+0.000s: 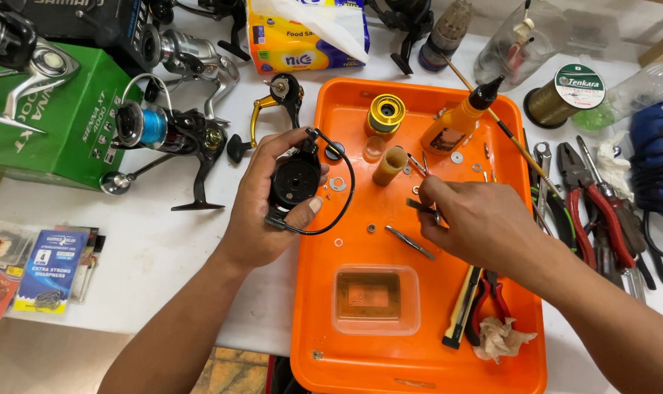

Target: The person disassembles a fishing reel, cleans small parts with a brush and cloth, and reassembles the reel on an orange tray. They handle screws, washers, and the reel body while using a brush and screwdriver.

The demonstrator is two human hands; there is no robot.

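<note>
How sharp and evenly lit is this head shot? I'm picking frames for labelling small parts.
Head view: even, soft light with faint shadows; orange tray shows mild sheen, no harsh glare; black reel rotor in the left hand is sharp; right hand slightly soft; washers small but readable.

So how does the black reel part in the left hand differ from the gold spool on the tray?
The black reel part is dark, held up in the left hand, with a wire bail looping round it. The gold spool is shiny yellow, smaller, and stands free on the orange tray. Both are round.

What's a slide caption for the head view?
Left hand holds black reel rotor; right hand picks small part over orange tray.
</note>
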